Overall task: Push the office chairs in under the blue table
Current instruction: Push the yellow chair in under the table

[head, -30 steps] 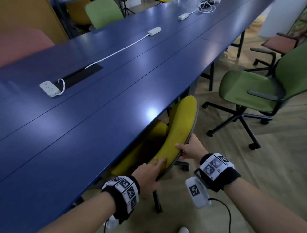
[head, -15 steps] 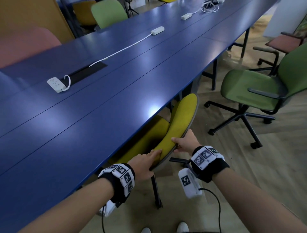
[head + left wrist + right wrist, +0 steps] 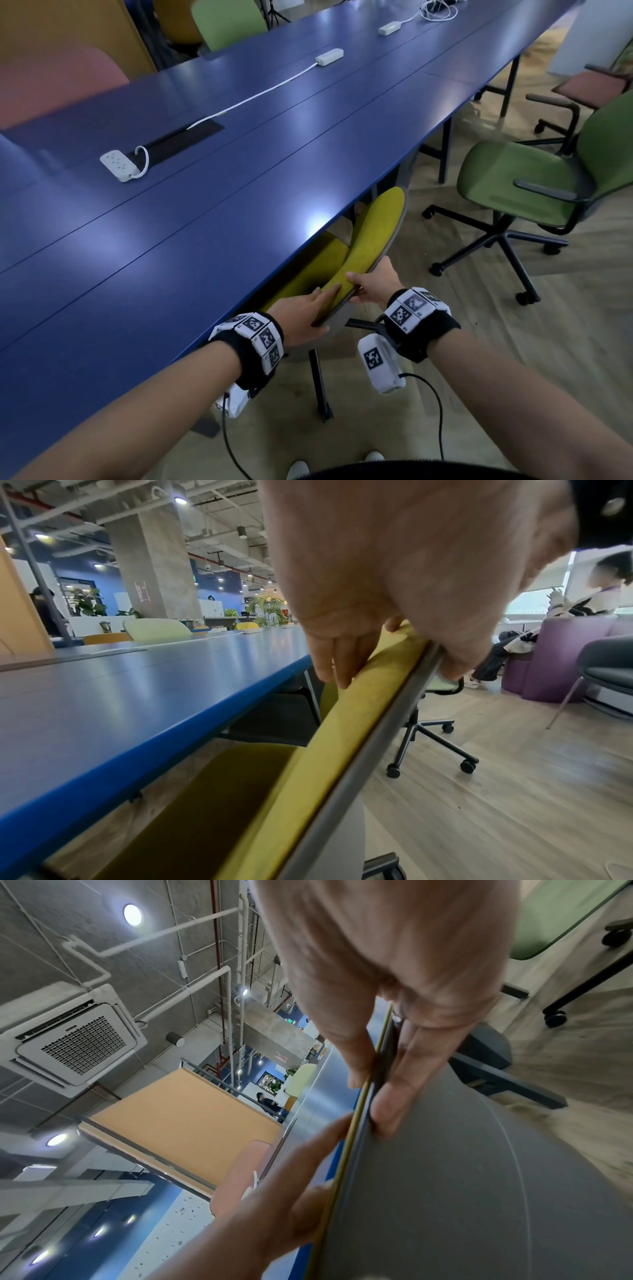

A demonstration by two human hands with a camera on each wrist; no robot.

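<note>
Two hands clamped on yellow chair [image 3: 373, 236] backrest, long blue table [image 3: 205, 192], wood floor [image 3: 565, 342]

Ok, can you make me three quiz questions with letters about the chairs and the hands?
1. Where is the yellow chair's seat?
A on the table
B under the table
C by the wall

2. What colour is the chair on the right?
A green
B purple
C black

3. What are the hands doing?
A resting flat on the table
B hanging free
C gripping the yellow backrest

Answers: 1 B, the seat sits beneath the blue edge. 2 A, its seat is green. 3 C, left hand and right hand pinch the backrest rim.
</note>
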